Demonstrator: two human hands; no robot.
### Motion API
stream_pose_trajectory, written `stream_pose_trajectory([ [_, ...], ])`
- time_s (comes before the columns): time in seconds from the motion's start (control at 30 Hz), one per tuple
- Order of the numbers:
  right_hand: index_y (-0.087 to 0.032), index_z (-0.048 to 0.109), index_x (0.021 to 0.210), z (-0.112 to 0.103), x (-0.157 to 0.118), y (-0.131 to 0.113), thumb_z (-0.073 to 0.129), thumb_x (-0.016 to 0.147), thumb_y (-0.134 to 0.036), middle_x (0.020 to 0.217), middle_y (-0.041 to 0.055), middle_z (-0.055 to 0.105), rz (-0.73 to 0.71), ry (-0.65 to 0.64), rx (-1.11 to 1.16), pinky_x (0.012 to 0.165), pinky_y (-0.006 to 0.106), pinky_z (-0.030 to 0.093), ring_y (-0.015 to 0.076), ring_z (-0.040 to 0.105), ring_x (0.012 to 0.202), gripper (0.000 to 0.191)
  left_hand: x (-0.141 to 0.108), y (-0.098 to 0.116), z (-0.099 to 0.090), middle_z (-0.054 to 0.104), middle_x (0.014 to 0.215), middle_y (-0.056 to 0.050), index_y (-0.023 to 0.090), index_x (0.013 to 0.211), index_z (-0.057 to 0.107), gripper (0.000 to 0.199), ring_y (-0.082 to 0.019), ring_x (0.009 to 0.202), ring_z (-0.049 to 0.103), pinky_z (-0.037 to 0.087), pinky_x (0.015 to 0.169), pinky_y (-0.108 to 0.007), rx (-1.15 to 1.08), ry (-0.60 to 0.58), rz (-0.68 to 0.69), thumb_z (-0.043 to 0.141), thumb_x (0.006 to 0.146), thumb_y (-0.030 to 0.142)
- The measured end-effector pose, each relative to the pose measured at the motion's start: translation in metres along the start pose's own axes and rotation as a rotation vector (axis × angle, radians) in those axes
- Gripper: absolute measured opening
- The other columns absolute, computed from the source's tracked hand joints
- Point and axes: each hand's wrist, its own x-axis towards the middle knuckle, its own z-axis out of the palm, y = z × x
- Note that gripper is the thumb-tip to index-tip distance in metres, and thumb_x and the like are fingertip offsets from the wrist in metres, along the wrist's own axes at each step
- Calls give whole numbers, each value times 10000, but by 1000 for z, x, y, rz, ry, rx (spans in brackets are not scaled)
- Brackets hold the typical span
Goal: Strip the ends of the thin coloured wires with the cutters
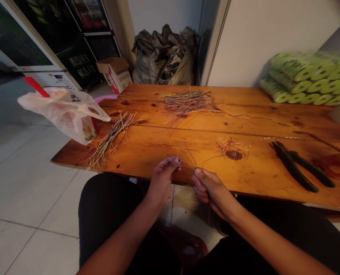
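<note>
Over the near edge of the desk (135, 160), thin coloured wires (193, 159) are rising from the right hand (208, 189), their long axis running up and away from the person, tips spreading toward a small tuft of wires (230, 148). Right hand is gripping them between thumb and fingers. Left hand (161, 181) is pinching its fingertips closed just beside them; anything held there is too thin to tell. Black-handled pliers (296, 166) are lying off right, wire piles (187, 102) farther up.
</note>
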Motion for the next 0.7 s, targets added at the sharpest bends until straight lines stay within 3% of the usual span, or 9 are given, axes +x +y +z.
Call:
stream_pose_trajectory([
  [0.17,-186,405,623,0,0,-1,557,838,-480,480,-103,218,-5,-2,-22,359,181,96,35,136,388,396,4,4,-4,636,696,25,144,654,667,116,-40,634,548,443,652,-158,-39,11,2,762,598,180],
  [0.33,-187,395,618,-2,-1,0,555,836,-490,476,-104,217,7,-16,-33,361,182,96,36,137,391,406,10,8,-12,646,735,26,145,694,671,137,-40,685,590,467,681,-145,-126,101,11,768,604,178],
  [0.53,-187,398,623,-6,2,1,538,848,-484,478,-102,241,-15,4,-78,359,183,113,37,149,390,398,11,13,-17,658,782,10,162,696,636,118,-80,786,634,503,721,-173,-121,51,31,745,654,181],
  [0.7,-191,413,632,-7,3,0,538,841,-486,487,-97,256,-32,19,-129,360,185,135,45,162,402,383,19,30,-19,625,734,25,160,704,620,138,-59,720,613,500,691,-148,-55,49,249,747,651,173],
])
